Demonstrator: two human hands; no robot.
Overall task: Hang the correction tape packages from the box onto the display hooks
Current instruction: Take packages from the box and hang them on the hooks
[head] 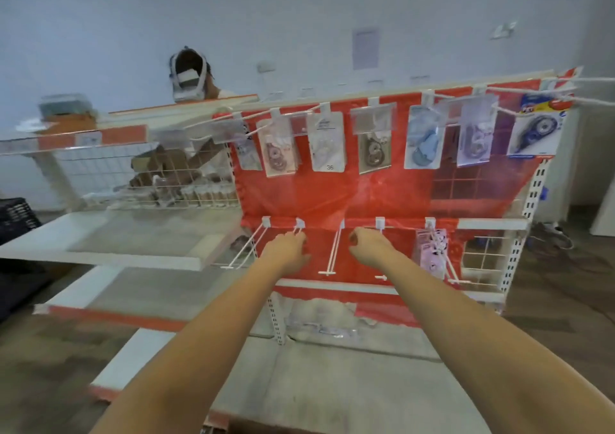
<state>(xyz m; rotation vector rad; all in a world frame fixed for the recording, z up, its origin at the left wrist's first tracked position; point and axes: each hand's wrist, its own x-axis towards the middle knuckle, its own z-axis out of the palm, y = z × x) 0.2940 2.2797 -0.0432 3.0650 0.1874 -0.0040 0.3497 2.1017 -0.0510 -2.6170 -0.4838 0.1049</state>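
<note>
Head view, both hands, left [287, 251], right [372, 246], loosely curled, empty, among thin white wire hooks [330, 254]

Setting: retail shop, stationery section, or a mock-up of one. Evidence: a white metal gondola display unit [519, 254] with slotted uprights and a red back panel [332, 194]; an upper row of display hooks [283, 119] carrying carded correction tape packages [535, 134], each behind a clear price-label flap; a lower row of white double-wire hooks [332, 250], one holding pink packages [431, 250]; flat white shelves [109, 244] with red edge strips; a wire basket shelf [133, 180] stocked with small goods. A second person [196, 127] wearing a headset stands behind the unit.
</note>
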